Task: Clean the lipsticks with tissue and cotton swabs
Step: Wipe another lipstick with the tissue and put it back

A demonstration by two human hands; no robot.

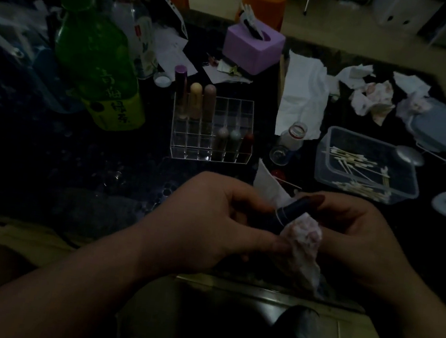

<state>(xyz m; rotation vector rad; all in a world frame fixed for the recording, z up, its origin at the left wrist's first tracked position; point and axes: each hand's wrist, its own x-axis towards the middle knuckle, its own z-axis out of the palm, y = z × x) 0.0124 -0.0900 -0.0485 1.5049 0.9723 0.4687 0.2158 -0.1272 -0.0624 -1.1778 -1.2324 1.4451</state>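
My left hand [210, 218] grips a dark lipstick tube [291, 209] near the table's front edge, its reddish tip pointing up and right. My right hand [359, 236] holds a crumpled, pink-stained tissue [304, 240] against the tube's side. A clear acrylic organizer [210, 128] behind the hands holds several lipsticks upright. To the right, a clear plastic box [368, 164] contains many cotton swabs. One loose swab [287, 183] lies just behind the hands.
A green bottle [95, 57] and clear bottles stand at the left. A purple tissue box [252, 46] sits at the back. White tissue sheets [301, 94], used crumpled tissues [370, 100] and a small open bottle [293, 138] crowd the right side.
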